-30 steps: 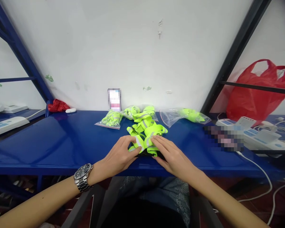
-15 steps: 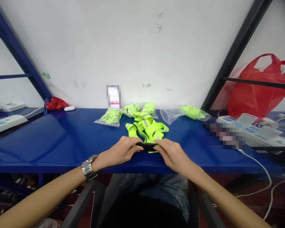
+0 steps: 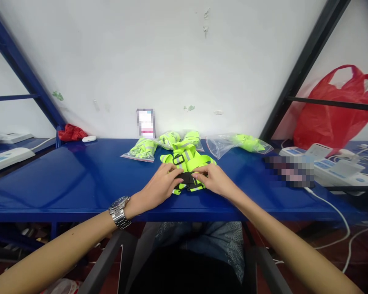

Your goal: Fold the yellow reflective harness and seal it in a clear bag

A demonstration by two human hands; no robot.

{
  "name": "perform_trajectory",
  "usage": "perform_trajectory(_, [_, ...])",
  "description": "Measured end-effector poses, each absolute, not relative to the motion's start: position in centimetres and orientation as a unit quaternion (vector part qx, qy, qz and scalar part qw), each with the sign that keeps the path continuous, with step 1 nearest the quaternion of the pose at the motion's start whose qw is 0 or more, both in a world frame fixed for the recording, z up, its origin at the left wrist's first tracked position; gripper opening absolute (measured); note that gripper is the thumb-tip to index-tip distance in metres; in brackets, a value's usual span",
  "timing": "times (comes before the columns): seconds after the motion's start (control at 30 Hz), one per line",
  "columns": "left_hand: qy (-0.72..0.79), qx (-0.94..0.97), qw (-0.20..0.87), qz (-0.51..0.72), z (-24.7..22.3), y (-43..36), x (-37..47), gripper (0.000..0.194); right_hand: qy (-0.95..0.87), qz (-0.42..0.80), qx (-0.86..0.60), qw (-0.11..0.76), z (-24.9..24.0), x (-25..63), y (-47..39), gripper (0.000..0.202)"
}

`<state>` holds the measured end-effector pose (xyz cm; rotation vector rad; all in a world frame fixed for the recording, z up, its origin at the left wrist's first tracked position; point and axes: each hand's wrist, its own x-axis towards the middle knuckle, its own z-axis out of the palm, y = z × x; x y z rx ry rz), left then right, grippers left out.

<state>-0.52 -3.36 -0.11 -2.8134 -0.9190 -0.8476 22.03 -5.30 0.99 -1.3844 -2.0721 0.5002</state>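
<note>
Being pinched by L hand (image 3: 156,188) & R hand (image 3: 215,179): blk plastic buckle (image 3: 187,179) on neon-yellow reflective webbing (image 3: 199,162), unbagged; similar bundles (image 3: 144,148) bagged behind.

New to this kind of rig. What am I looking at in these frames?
No robot here: a person's two bare hands, seen by one camera worn on the head, looking forward and down. All the frames come from it.

The left hand and right hand hold a black buckle piece on bright yellow-green reflective straps. Behind, on the blue table, lie clear bags with similar material, such as this one. A phone, screen blurred, leans on the wall.
</note>
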Motion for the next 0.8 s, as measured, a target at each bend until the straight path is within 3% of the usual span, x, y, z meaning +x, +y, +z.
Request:
perform_trajectory(0.13, [-0.262, -0.943, 0.045, -0.2, 0.4, -3.3, -0.9, 0.03, -0.765, 0.066, -0.526, 0.365, -0.3, 21.7, -5.2, 0.008])
perform_trajectory(0.33, [-0.226, -0.965, 0.036, -0.13, 2.3, -3.6, -2.3, 0.05, -0.852, -0.012, -0.43, 0.299, 0.1, 22.9, -6.8, 0.024])
perform_trajectory(0.5, [-0.207, -0.968, 0.08, -0.119, 2.0, -3.4, -2.4, 0.034, -0.887, -0.078, -0.383, 0.245, 0.1, 23.9, -8.4, 0.046])
perform_trajectory(0.7, [-0.213, -0.96, 0.139, -0.121, 1.2, -3.1, -1.7, 0.032, -0.898, -0.105, -0.372, 0.212, -0.7, 23.4, -6.3, 0.024])
perform_trajectory(0.8, [-0.238, -0.953, 0.111, -0.151, 1.1, -2.6, -1.4, 0.032, -0.893, -0.053, -0.388, 0.224, -0.2, 23.3, -5.4, 0.02])
